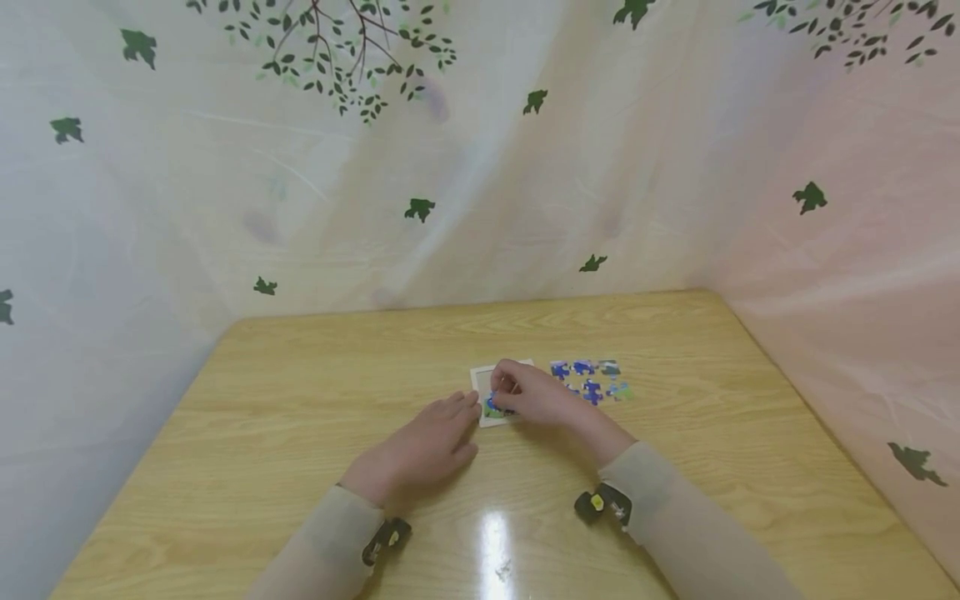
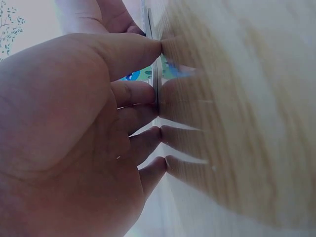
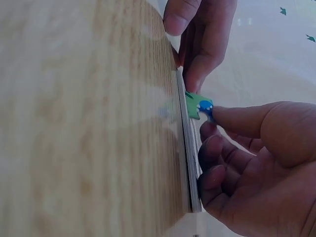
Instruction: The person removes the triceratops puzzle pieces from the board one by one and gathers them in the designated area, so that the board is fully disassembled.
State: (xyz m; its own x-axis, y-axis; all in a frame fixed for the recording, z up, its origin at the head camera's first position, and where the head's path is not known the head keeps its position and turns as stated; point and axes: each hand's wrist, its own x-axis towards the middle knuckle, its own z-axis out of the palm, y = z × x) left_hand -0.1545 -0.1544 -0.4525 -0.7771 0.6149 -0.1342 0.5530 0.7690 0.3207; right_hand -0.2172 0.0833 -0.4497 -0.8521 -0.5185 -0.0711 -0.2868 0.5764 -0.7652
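Observation:
A small white-rimmed puzzle tray (image 1: 475,380) lies flat on the wooden table. My right hand (image 1: 536,396) is over it, pinching a green and blue jigsaw piece (image 3: 197,105) between thumb and fingers. In the right wrist view the piece stands tilted up from the tray's surface, and the other fingers curl close over the tray. My left hand (image 1: 420,446) rests palm down on the table, its fingers loosely extended. Its fingertips (image 2: 153,94) are right at the tray's left edge. The right hand hides part of the tray's inside.
Several loose jigsaw pieces (image 1: 592,393), blue, purple and green, lie on the table just right of the tray. A light curtain (image 1: 337,208) printed with leaves surrounds the table's (image 1: 300,375) back and sides. Each wrist wears a small black camera (image 1: 590,506).

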